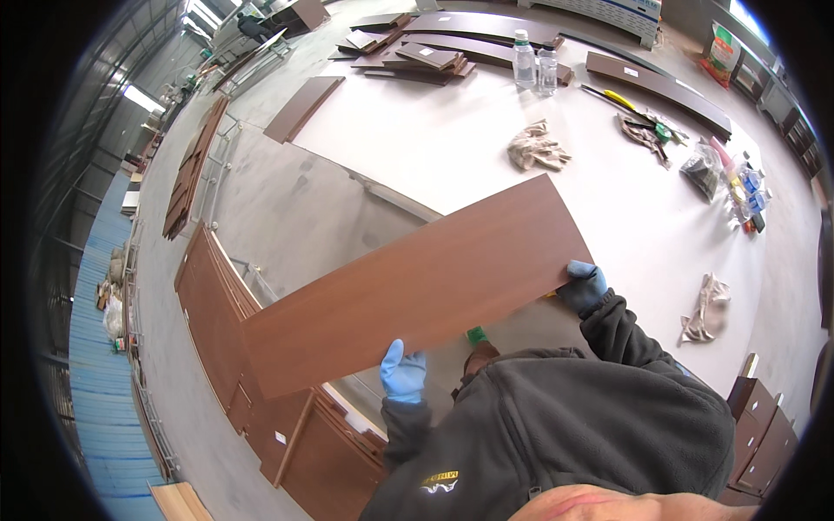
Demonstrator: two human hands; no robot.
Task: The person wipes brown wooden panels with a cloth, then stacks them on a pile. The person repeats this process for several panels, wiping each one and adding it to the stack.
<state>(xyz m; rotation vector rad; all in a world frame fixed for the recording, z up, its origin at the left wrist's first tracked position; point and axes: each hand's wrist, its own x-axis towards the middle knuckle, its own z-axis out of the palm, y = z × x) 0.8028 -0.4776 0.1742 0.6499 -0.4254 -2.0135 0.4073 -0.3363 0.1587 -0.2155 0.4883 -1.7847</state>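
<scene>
Both gloved hands, left hand [403, 372] and right hand [584, 286], clamp brown panel [417, 286] | white label (seemingly) on table's dark board [658, 85]

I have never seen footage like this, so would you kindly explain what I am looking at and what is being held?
There is no machine: a camera worn on a person's head looks down, and its fisheye lens bends straight edges. The left hand and right hand, in blue gloves, grip the near edge of a long brown wood-grain panel. Beyond it is a white worktable with two clear plastic bottles, crumpled rags and stacked dark panels.
</scene>
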